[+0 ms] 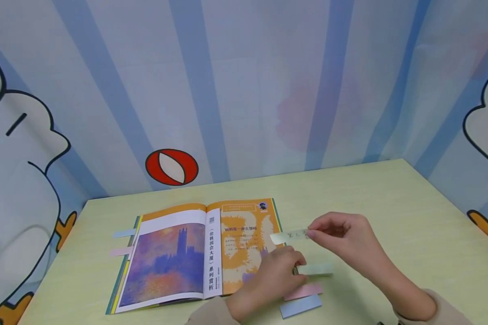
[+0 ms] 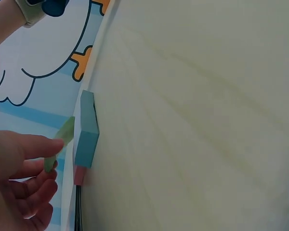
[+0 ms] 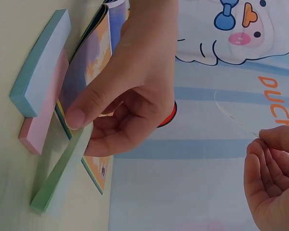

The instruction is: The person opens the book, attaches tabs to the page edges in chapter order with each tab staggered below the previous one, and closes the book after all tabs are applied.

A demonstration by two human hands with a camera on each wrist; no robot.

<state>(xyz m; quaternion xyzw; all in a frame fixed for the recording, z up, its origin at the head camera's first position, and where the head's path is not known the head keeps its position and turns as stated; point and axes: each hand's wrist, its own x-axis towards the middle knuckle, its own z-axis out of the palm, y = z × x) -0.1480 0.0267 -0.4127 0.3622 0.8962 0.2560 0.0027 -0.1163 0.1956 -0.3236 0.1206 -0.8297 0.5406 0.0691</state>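
Observation:
My left hand (image 1: 268,273) pinches one end of a green sticky note pad (image 1: 318,270) between thumb and fingers. In the left wrist view this pad (image 2: 62,137) stands off the table. My right hand (image 1: 347,237) pinches the end of a single pale green sticky note (image 1: 288,236) with marks on it, held over the right edge of an open book (image 1: 162,266). From the right wrist view, that note (image 3: 236,120) appears thin and curved. Below the left hand lie a pink sticky note pad (image 1: 305,291) and a blue sticky note pad (image 1: 301,307).
A blue tab (image 1: 124,233) and a pink tab (image 1: 121,251) stick out from the book's left edge. The pale table (image 1: 349,189) meets a striped cloth backdrop (image 1: 260,90) behind and at both sides.

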